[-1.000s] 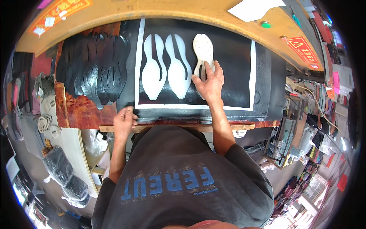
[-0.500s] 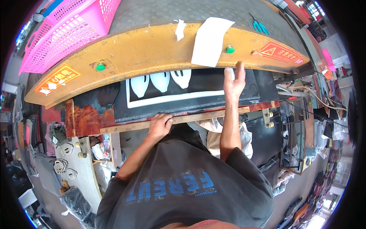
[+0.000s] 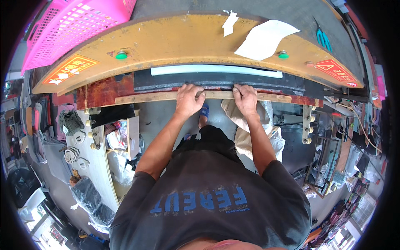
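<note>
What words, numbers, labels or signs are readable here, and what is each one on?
I'll place each text without copying its wording.
Dark shirt: large blue lettering, with a smaller line beside it.
Orange label, yellow beam's left end: writing, partly covered by white patches.
Red label, beam's right end: warning triangle and writing; small print blurred.
White sheet: no writing visible.

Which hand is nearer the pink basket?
Left. The left hand is on the wooden strip, down to the right of the pink basket; the right hand is farther right on that strip.
</note>
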`<act>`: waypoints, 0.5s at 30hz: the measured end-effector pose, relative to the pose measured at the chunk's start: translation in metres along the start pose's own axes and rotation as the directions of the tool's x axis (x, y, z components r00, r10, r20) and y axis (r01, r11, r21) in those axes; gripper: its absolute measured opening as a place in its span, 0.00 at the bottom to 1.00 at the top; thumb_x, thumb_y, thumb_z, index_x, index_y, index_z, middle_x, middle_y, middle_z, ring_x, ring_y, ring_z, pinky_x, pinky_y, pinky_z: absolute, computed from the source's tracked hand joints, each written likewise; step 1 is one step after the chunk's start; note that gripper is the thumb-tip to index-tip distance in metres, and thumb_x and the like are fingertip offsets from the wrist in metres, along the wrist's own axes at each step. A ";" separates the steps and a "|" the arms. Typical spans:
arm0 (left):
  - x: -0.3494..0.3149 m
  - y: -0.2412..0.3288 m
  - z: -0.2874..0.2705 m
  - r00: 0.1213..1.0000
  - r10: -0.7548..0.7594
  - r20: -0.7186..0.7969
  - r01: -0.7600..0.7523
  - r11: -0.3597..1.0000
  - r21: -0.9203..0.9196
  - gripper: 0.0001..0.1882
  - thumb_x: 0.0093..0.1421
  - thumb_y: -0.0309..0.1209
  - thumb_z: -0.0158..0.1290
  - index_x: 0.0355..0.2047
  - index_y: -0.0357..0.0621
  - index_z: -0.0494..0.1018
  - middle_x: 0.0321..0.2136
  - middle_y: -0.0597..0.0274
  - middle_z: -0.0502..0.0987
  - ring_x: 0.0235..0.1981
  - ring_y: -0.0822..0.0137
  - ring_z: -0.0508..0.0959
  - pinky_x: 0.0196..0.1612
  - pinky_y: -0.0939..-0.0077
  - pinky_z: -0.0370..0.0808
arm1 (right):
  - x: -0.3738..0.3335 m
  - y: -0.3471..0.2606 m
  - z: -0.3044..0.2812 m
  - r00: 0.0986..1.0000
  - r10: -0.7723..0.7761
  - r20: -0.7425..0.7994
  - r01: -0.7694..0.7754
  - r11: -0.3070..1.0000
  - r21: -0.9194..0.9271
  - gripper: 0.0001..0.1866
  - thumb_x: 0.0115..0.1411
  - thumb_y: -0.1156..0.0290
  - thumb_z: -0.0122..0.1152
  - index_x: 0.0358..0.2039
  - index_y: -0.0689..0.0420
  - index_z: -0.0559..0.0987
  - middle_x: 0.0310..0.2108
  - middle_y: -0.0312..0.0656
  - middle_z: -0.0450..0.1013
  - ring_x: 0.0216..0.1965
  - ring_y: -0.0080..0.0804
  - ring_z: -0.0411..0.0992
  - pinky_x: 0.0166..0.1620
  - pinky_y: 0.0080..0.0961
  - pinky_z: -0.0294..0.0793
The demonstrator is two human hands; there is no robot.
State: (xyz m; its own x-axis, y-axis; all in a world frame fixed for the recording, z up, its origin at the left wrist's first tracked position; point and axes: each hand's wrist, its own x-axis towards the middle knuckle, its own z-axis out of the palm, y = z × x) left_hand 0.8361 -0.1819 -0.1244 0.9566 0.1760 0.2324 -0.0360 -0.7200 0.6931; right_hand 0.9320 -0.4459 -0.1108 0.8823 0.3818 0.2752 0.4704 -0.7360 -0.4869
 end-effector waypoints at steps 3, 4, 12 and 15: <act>-0.001 0.003 -0.001 1.000 -0.020 -0.009 0.020 1.000 0.004 0.09 0.59 0.36 0.65 0.38 0.48 0.87 0.38 0.60 0.84 0.45 0.51 0.79 0.54 0.54 0.75 | -0.002 -0.001 0.000 1.000 0.007 -0.016 -0.007 1.000 0.026 0.12 0.68 0.62 0.66 0.43 0.54 0.90 0.37 0.44 0.84 0.42 0.49 0.78 0.52 0.46 0.74; 0.000 0.004 0.000 1.000 -0.026 -0.009 0.026 1.000 0.008 0.09 0.59 0.37 0.65 0.38 0.48 0.87 0.37 0.60 0.84 0.45 0.52 0.79 0.53 0.55 0.75 | -0.001 0.000 0.000 1.000 -0.001 -0.029 0.002 0.999 0.041 0.11 0.68 0.62 0.66 0.41 0.54 0.90 0.37 0.44 0.83 0.42 0.49 0.78 0.51 0.46 0.74; -0.033 0.009 0.001 0.999 -0.034 -0.021 0.034 0.999 0.011 0.12 0.58 0.38 0.65 0.38 0.46 0.87 0.36 0.59 0.83 0.44 0.52 0.79 0.52 0.55 0.75 | -0.030 -0.011 -0.013 0.997 0.052 0.056 -0.056 0.997 0.062 0.12 0.69 0.64 0.67 0.44 0.59 0.89 0.42 0.48 0.85 0.46 0.49 0.81 0.54 0.42 0.78; -0.067 0.028 -0.014 0.999 -0.045 0.028 0.046 0.998 -0.047 0.12 0.59 0.39 0.66 0.38 0.45 0.86 0.36 0.57 0.83 0.42 0.51 0.80 0.51 0.55 0.76 | -0.049 -0.034 -0.036 0.926 0.249 0.282 -0.262 0.965 0.006 0.15 0.67 0.61 0.70 0.46 0.60 0.89 0.45 0.49 0.86 0.49 0.44 0.82 0.56 0.38 0.81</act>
State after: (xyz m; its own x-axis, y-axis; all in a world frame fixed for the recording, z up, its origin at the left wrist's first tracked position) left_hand 0.7674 -0.2048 -0.1110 0.9648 0.1894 0.1822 -0.0055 -0.6786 0.7345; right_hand 0.8723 -0.4596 -0.0778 0.9393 0.3280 -0.1005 0.2233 -0.8071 -0.5466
